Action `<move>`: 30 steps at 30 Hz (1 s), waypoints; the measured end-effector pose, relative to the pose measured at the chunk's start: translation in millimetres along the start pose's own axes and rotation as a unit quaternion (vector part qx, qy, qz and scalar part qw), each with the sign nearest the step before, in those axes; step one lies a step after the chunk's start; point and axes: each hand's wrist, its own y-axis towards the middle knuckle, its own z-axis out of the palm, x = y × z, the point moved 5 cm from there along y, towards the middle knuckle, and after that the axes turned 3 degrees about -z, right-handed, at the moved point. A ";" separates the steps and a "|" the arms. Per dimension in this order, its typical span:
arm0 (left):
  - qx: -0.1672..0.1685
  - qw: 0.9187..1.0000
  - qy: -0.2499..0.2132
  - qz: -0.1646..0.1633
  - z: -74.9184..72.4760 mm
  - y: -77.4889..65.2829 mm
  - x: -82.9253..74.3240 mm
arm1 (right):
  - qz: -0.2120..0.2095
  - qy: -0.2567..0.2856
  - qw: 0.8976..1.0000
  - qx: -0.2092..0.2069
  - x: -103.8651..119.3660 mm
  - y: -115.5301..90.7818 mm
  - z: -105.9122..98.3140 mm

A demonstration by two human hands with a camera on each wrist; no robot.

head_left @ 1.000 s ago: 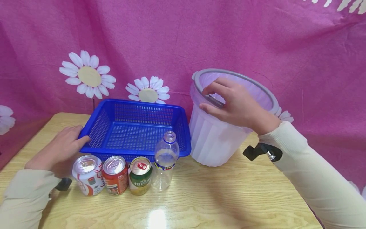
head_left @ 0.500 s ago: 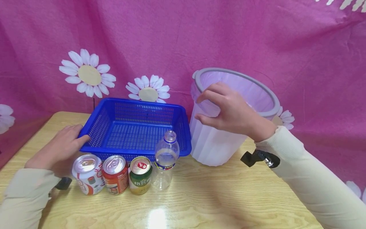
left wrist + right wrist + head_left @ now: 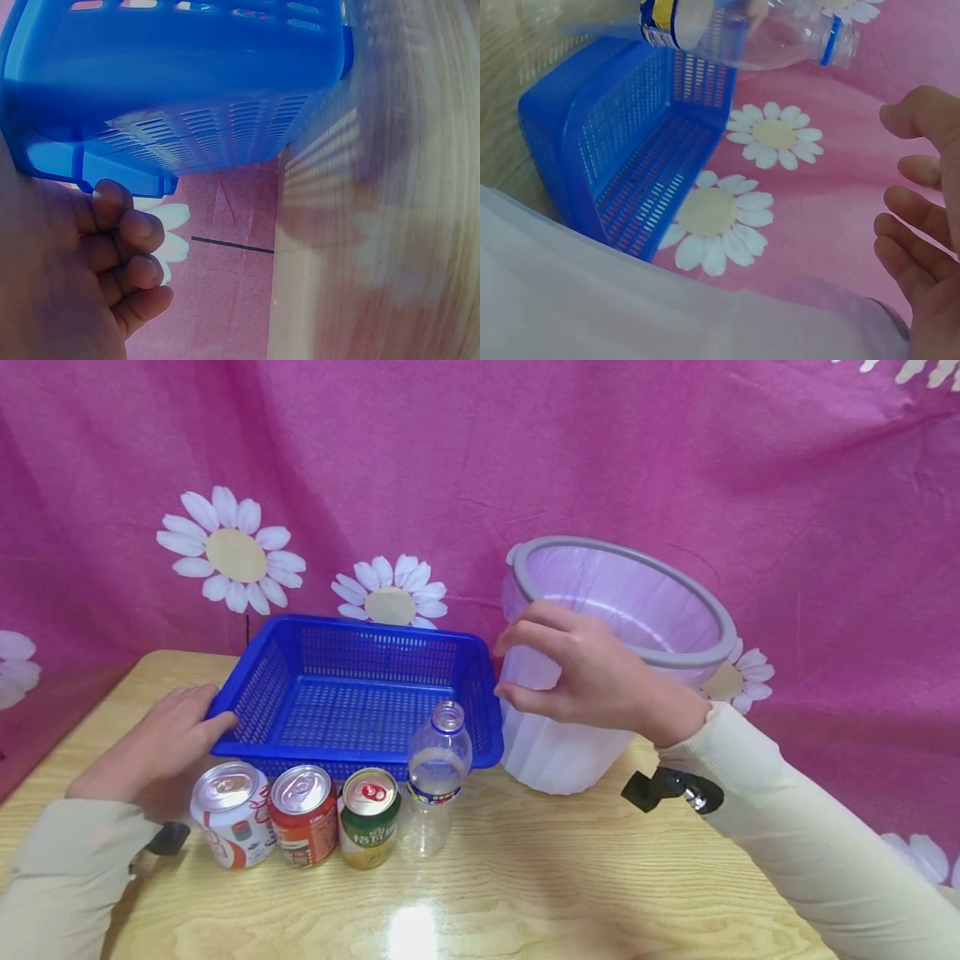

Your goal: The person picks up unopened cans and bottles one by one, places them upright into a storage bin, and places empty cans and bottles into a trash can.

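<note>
basket (image 3: pixel 315 757): toward the far left corner of the table (image 3: pixel 637 881), upright, long side roughly parallel to the far edge.
left hand (image 3: pixel 161 743): at the basket's front left corner; thumb over the rim, fingers curled outside it. reads as a grip on the rim, likely to steady it; wrist view doesn't show the thumb, so firmness can't be told.
right hand (image 3: pixel 577 672): in front of the bin (image 3: pixel 555 752), thumb and fingers spread apart, nothing between them.
row: white can (image 3: pixel 236 831), red can (image 3: pixel 303 835), green can (image 3: pixel 367 835), clear bottle (image 3: pixel 435 789), all upright along the basket's front side, bottle last on the right. probably lined up for easy reach; contact between cans can't be told.
bin placement: right of basket, toward the far edge, mouth up, liner (image 3: pixel 637 585) inside. likely kept within right-hand reach.
hidden: bin floor, and part of its rim behind the right hand.
cut off: table's near edge; right hand at its wrist view's border.
unclear: small print on cans; whether the bottle holds liquid.
</note>
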 end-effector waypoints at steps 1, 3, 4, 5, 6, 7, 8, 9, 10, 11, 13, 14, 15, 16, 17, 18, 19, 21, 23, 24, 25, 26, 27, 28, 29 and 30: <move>0.001 1.000 0.000 0.001 0.0 0.1 -0.1 | -0.001 0.003 1.000 0.000 0.4 -0.4 1.3; 0.005 1.000 -0.001 -0.002 0.0 0.5 -0.3 | -0.002 0.009 1.000 0.001 1.3 -1.2 3.8; 0.009 1.000 -0.001 -0.004 0.3 0.8 -0.3 | -0.001 0.011 1.000 0.001 1.5 -1.5 5.1; 0.011 1.000 -0.001 -0.006 0.3 0.9 -0.3 | 0.000 0.013 1.000 0.002 1.8 -1.6 6.2; 0.012 1.000 -0.001 -0.007 0.3 1.0 -0.3 | 0.003 0.015 1.000 0.003 2.0 -1.7 7.3; 0.014 1.000 -0.001 -0.008 0.4 1.1 -0.3 | 0.006 0.018 1.000 0.005 2.2 -1.8 8.1; 0.014 1.000 0.000 -0.008 0.1 1.1 -0.4 | 0.009 0.020 1.000 0.007 2.4 -2.2 9.1; 0.014 1.000 0.000 -0.009 0.1 1.1 -0.4 | 0.013 0.025 1.000 0.010 2.5 -2.5 10.0; 0.015 1.000 0.000 -0.010 0.2 1.1 -0.4 | 0.017 0.026 0.999 0.012 2.7 -2.7 10.8; 0.015 1.000 0.000 -0.010 0.2 1.0 -0.5 | 0.021 0.028 0.999 0.015 2.9 -3.2 11.6; 0.015 1.000 0.000 -0.011 0.5 0.9 -0.5 | 0.028 0.036 0.999 0.018 3.3 -4.3 13.2; 0.014 1.000 0.001 -0.011 0.5 0.9 -0.5 | 0.031 0.040 0.999 0.020 3.6 -4.8 13.9; 0.014 1.000 0.001 -0.011 0.7 0.9 -0.5 | 0.034 0.044 0.998 0.021 3.9 -5.3 14.9; 0.014 1.000 0.001 -0.012 0.8 0.8 -0.5 | 0.037 0.046 0.998 0.023 3.9 -5.9 16.1; 0.015 1.000 0.000 -0.012 0.9 0.8 -0.5 | 0.040 0.049 0.998 0.026 4.1 -6.6 17.2; 0.015 1.000 -0.001 -0.013 1.1 0.8 -0.4 | 0.043 0.053 0.997 0.028 4.2 -7.2 18.4; 0.015 1.000 -0.001 -0.014 1.1 0.9 -0.4 | 0.047 0.055 0.997 0.031 4.3 -8.0 19.7; 0.018 1.000 -0.003 -0.016 1.5 1.0 -0.3 | 0.053 0.055 0.996 0.037 4.5 -9.7 22.5; 0.019 1.000 -0.003 -0.017 1.6 1.1 -0.4 | 0.057 0.058 0.996 0.040 5.2 -11.3 25.3; 0.018 1.000 -0.003 -0.017 1.6 1.0 -0.4 | 0.057 0.061 0.996 0.040 5.5 -11.9 26.9; 0.017 1.000 -0.002 -0.016 1.4 1.0 -0.5 | 0.057 0.065 0.996 0.039 5.9 -12.6 28.4; 0.017 1.000 -0.003 -0.016 1.4 0.8 -0.7 | 0.056 0.072 0.995 0.037 6.1 -13.3 30.1; 0.017 1.000 -0.003 -0.016 1.3 0.6 -0.8 | 0.056 0.079 0.995 0.036 6.3 -13.9 31.9; 0.016 1.000 -0.003 -0.016 1.1 0.4 -1.0 | 0.057 0.088 0.994 0.035 6.6 -14.4 33.6; 0.016 1.000 -0.003 -0.015 0.9 0.2 -1.1 | 0.059 0.096 0.993 0.034 6.7 -14.9 35.4; 0.015 1.000 -0.002 -0.015 0.6 -0.1 -1.4 | 0.061 0.106 0.992 0.033 6.8 -15.6 37.1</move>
